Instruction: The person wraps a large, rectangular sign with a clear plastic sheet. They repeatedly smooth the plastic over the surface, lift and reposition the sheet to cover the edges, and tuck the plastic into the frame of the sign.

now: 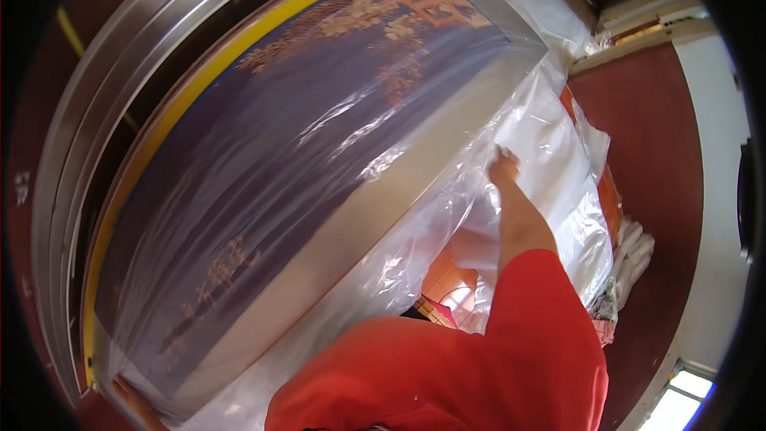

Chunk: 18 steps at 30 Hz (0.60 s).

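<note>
A large dark purple panel with gold floral patterns (263,136) and a pale strip along its near side lies before me. Clear plastic film (383,164) covers it, wrinkled and shiny, with loose folds hanging past the near edge. Out to the right, my right hand (503,166) is closed on the film's bunched edge, with the arm stretched forward. My left hand (136,401) is at the panel's lower left corner, against the film. Only part of it shows at the picture's rim, and its fingers cannot be made out clearly.
A yellow strip (152,140) and curved-looking metal rails (96,104) run along the panel's far left side. More plastic sheeting (550,140) lies over orange surfaces at right. White bundled material (633,251) sits beside it, above the dark red floor (662,152).
</note>
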### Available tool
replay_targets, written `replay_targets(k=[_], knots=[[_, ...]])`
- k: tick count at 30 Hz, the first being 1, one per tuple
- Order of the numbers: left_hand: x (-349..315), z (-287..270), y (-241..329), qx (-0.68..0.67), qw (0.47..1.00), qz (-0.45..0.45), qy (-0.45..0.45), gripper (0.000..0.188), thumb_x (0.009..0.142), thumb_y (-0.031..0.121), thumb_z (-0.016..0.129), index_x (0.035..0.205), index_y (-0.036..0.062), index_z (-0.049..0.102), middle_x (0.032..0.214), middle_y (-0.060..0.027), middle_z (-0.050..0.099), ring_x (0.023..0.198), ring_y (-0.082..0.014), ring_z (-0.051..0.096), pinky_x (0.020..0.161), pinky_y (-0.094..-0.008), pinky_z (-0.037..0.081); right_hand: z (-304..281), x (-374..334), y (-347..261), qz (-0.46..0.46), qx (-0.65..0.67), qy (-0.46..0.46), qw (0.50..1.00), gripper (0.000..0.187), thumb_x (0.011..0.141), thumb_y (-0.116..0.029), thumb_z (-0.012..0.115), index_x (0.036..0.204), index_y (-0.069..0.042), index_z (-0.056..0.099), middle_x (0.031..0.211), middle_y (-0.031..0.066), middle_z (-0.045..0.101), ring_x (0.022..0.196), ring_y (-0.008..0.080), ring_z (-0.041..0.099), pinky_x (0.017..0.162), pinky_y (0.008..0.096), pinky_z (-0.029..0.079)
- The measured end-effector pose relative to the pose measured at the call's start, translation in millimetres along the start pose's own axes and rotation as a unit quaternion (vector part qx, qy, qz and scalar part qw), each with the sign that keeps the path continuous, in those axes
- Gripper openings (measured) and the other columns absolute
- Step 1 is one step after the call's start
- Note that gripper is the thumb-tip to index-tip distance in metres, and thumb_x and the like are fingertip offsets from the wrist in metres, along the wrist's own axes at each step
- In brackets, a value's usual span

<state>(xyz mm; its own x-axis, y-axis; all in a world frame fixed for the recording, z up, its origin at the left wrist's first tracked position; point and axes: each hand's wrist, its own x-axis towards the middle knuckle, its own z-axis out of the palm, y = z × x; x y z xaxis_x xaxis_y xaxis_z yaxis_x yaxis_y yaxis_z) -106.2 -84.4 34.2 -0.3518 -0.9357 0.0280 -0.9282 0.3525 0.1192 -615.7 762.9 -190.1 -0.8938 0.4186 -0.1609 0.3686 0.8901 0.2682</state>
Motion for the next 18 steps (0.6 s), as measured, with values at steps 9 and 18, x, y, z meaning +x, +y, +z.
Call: replay_targets(k=[9, 18], knots=[[0.0, 7.1, -32.4, 0.035, 0.998, 0.024, 0.035, 0.042, 0.087, 0.023, 0.030, 0.121, -0.0012, 0.027, 0.123, -0.0200, 0.031, 0.114, -0.0308, 0.030, 0.094, -0.0343, 0.025, -52.0, -17.4, -62.7, -0.175, -0.065, -0.150, 0.971, 0.047, 0.078, -0.033, 0.043, 0.118, -0.010, 0.036, 0.114, 0.0120, 0.040, 0.107, 0.0269, 0.039, 0.080, 0.0382, 0.040], [21.4, 5.5, -68.2, 0.197, 0.970, 0.145, -0.003, 0.039, 0.086, 0.016, 0.030, 0.122, 0.0005, 0.026, 0.121, -0.0203, 0.033, 0.112, -0.0311, 0.032, 0.093, -0.0353, 0.028, -62.7, -58.1, 64.0, -0.495, -0.240, 0.076, 0.832, 0.022, 0.063, -0.026, 0.061, 0.079, -0.010, 0.060, 0.093, 0.0067, 0.052, 0.107, 0.0243, 0.036, 0.097, 0.0384, 0.019]])
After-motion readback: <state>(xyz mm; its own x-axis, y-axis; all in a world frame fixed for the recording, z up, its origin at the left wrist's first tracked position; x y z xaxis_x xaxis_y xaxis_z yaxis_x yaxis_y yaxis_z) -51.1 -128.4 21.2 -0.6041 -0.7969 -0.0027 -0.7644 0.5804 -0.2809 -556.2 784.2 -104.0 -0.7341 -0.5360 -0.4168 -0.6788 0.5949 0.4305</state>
